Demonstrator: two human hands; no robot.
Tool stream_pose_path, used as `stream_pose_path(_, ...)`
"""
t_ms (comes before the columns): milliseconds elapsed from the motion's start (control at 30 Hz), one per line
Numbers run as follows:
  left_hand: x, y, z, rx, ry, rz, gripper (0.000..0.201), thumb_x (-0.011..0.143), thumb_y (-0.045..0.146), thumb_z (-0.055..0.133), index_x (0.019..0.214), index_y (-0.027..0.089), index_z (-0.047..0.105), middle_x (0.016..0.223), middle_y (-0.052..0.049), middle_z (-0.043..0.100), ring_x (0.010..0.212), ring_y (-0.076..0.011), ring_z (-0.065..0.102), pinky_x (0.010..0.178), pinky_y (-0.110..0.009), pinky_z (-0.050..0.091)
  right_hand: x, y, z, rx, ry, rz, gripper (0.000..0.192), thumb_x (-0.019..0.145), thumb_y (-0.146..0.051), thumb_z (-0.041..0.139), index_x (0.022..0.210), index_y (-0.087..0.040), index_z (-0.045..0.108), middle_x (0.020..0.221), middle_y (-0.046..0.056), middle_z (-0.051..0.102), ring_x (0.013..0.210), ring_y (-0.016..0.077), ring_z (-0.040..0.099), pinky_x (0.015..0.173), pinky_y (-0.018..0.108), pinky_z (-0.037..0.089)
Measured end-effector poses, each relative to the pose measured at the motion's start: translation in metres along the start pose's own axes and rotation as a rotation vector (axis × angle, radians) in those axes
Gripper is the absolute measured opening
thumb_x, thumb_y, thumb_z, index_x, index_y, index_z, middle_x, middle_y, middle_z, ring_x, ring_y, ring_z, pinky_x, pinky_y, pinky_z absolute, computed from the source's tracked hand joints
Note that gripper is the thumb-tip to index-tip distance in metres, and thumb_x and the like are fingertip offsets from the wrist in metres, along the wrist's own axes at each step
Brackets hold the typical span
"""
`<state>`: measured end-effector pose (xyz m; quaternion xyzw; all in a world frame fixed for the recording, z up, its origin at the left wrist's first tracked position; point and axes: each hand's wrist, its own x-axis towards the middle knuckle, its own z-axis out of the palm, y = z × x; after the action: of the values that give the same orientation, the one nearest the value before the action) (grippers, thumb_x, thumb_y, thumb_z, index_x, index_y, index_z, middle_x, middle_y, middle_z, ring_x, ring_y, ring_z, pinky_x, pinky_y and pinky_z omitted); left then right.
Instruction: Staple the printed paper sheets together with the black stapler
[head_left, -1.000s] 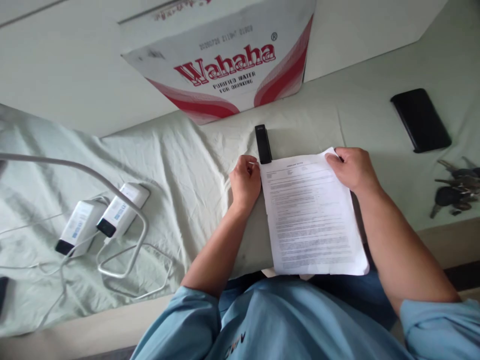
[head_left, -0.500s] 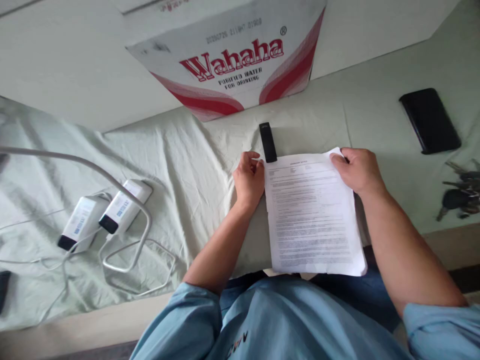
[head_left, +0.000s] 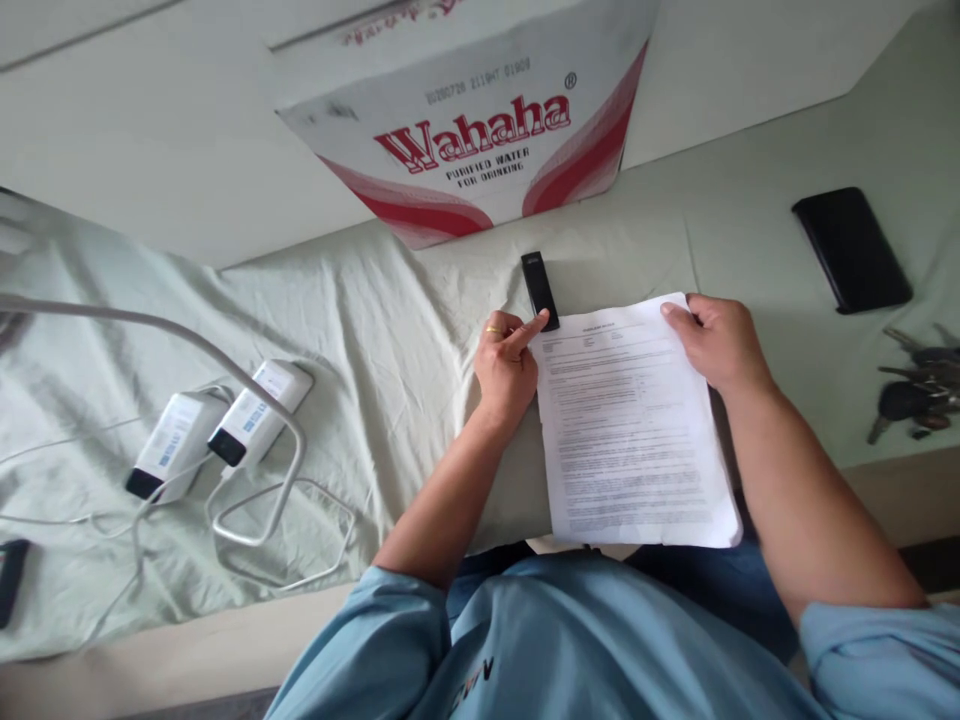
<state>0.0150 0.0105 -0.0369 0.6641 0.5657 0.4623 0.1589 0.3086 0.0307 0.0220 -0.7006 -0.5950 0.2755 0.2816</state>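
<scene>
The left hand (head_left: 506, 365) sits loosely curled at the near left corner of the stack of printed sheets (head_left: 634, 425), its forefinger stretched out so the tip touches the near end of the small black stapler (head_left: 540, 290), which lies on the pale green cloth (head_left: 390, 340) just beyond the papers' far left corner. The right hand (head_left: 716, 345) is closed on the far right corner of the sheets, thumb on top, pinning them down. The papers themselves lie in front of the person, and their near edge hangs past the table edge over the lap, so I'd say the plainest risk is the stack sliding toward the knees if the right hand eases off. The cloth is rumpled to the left of the left hand, and a push on the stapler with one fingertip could, I think, skid it away toward the Wahaha water carton (head_left: 480, 140) rather than bring it closer. The sheet edges do not look perfectly squared at the near right corner, so anything done at the far left corner might catch only some of the pages. Well apart to the right lie a black phone (head_left: 851, 250) and a bunch of keys (head_left: 911, 385); to the left, two white chargers (head_left: 217, 430) and their cables (head_left: 285, 520) stay clear of both hands.
</scene>
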Motion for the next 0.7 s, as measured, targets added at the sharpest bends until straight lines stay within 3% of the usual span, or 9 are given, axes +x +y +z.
stream_pose_path(67,0.002,-0.001,-0.001,-0.068,-0.013,0.004,0.053,0.098,0.001,0.055,0.121,0.033,0.091,0.096,-0.004,0.065,0.087,-0.0167,0.062,0.082,-0.031,0.052,0.000,0.001,-0.004,0.119,-0.054,-0.014,0.054,0.094,-0.056,0.080,0.061,-0.027,0.049,0.054,-0.004,0.038,0.058,0.0171,0.041,0.055,0.034,0.032)
stream_pose_path(167,0.007,-0.004,-0.003,-0.214,-0.003,-0.040,0.038,0.102,0.013,0.062,0.122,0.031,0.089,0.098,-0.004,0.069,0.088,-0.0164,0.064,0.083,-0.030,0.054,-0.003,-0.001,-0.017,0.308,-0.269,-0.017,0.049,0.087,-0.066,0.086,0.068,-0.026,0.066,0.059,-0.001,0.057,0.060,0.0193,0.055,0.054,0.033,0.041)
stream_pose_path(233,0.011,-0.003,-0.004,-0.324,0.043,-0.144,0.028,0.102,0.026,0.071,0.127,0.030,0.085,0.096,-0.002,0.070,0.080,-0.0144,0.061,0.076,-0.028,0.052,-0.008,-0.003,-0.026,0.426,-0.428,-0.015,0.047,0.081,-0.068,0.091,0.072,-0.025,0.074,0.066,0.001,0.067,0.062,0.0197,0.061,0.056,0.033,0.047)
stream_pose_path(300,0.012,0.001,-0.005,-0.449,0.091,-0.282,0.028,0.101,0.041,0.078,0.125,0.027,0.081,0.091,-0.001,0.070,0.066,-0.0112,0.053,0.063,-0.025,0.045,-0.012,-0.005,-0.032,0.539,-0.486,0.003,0.047,0.078,-0.067,0.095,0.075,-0.024,0.078,0.068,0.002,0.071,0.061,0.0187,0.062,0.056,0.032,0.050)
stream_pose_path(400,0.013,0.011,-0.007,-0.580,0.072,-0.458,0.046,0.104,0.066,0.071,0.094,0.021,0.078,0.075,-0.001,0.067,0.054,-0.0098,0.045,0.051,-0.026,0.035,-0.010,-0.002,-0.024,0.668,-0.298,0.037,0.043,0.082,-0.066,0.093,0.079,-0.026,0.079,0.069,0.001,0.071,0.058,0.0173,0.061,0.056,0.032,0.050)
stream_pose_path(500,0.011,0.017,-0.010,-0.622,0.064,-0.547,0.068,0.103,0.079,0.064,0.068,0.020,0.067,0.059,-0.001,0.056,0.048,-0.0105,0.043,0.046,-0.028,0.030,0.002,0.010,-0.004,0.589,-0.050,-0.052,0.043,0.084,-0.069,0.090,0.079,-0.028,0.078,0.073,0.000,0.071,0.065,0.0192,0.063,0.060,0.034,0.051)
stream_pose_path(600,0.010,0.017,-0.013,-0.672,0.022,-0.550,0.070,0.099,0.081,0.066,0.065,0.020,0.066,0.056,0.000,0.054,0.046,-0.0102,0.041,0.044,-0.028,0.025,0.013,0.025,0.013,0.488,0.070,-0.078,0.043,0.089,-0.069,0.085,0.081,-0.028,0.078,0.069,-0.002,0.065,0.064,0.0186,0.059,0.059,0.034,0.047)
stream_pose_path(700,0.010,0.014,-0.015,-0.685,-0.103,-0.540,0.060,0.087,0.076,0.084,0.073,0.019,0.073,0.058,0.003,0.053,0.050,-0.0091,0.038,0.047,-0.027,0.027,0.017,0.031,0.021,0.498,0.118,-0.050,0.038,0.089,-0.067,0.087,0.086,-0.030,0.080,0.070,-0.002,0.065,0.064,0.0186,0.059,0.059,0.035,0.047)
